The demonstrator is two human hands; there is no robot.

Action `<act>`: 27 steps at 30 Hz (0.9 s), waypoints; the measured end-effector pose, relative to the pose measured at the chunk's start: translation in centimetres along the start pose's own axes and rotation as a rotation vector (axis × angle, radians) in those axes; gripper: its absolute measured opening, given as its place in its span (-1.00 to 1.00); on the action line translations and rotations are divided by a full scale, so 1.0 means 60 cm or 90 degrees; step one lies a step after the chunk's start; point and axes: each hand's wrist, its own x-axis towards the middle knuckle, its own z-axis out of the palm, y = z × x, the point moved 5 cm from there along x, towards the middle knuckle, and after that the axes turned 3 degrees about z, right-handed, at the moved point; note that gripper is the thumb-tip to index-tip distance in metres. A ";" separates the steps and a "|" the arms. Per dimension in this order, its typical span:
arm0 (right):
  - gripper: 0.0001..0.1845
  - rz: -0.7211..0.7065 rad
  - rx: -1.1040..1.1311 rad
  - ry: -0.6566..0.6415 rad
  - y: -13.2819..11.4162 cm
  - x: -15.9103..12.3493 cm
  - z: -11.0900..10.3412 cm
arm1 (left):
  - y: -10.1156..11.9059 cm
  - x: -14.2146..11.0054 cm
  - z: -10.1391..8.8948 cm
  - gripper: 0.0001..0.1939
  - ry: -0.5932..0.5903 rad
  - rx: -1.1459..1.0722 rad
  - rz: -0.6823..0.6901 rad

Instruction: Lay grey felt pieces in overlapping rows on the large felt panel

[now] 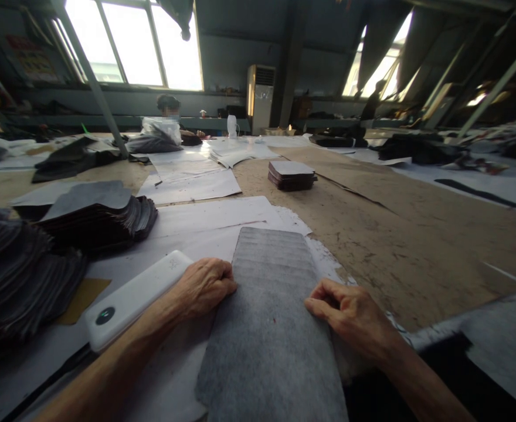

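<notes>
A long grey fabric panel (273,328) lies in front of me on white paper, with faint ridges across its far end and a tiny reddish speck near its middle. At its left edge, my left hand (209,284) is closed, fingers curled against the border of the cloth. Opposite, my right hand (341,308) pinches the right edge between thumb and forefinger. Both grips hide the exact bit of edge they hold. Beneath my left forearm is a white power bank (137,299) with a round dark display and a black cable.
Stacks of dark cut pieces (95,214) stand on the left, with another pile (16,275) nearer. A smaller stack (291,176) sits ahead on the brown tabletop (394,246). White sheets (192,187) lie farther off. One person (169,108) is across the table.
</notes>
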 end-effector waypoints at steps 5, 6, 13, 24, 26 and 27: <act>-0.82 0.021 0.000 -0.003 0.005 0.002 0.002 | 0.003 0.002 0.001 -0.84 0.000 0.032 0.001; -0.82 0.021 0.003 -0.001 0.006 0.002 0.002 | 0.004 0.002 0.000 -0.84 0.001 0.038 0.004; -0.83 0.007 -0.018 0.013 0.004 0.004 0.002 | 0.014 -0.001 -0.001 -0.83 0.013 0.087 0.022; -0.85 -0.007 -0.052 0.038 -0.005 -0.009 0.004 | 0.013 -0.002 0.002 -0.85 0.019 0.124 -0.005; -0.86 -0.025 -0.093 0.095 -0.003 -0.016 0.005 | 0.010 -0.003 0.002 -0.86 0.036 0.139 -0.020; -0.86 -0.037 -0.115 0.137 -0.002 -0.020 0.004 | 0.008 -0.003 0.002 -0.87 0.052 0.147 -0.031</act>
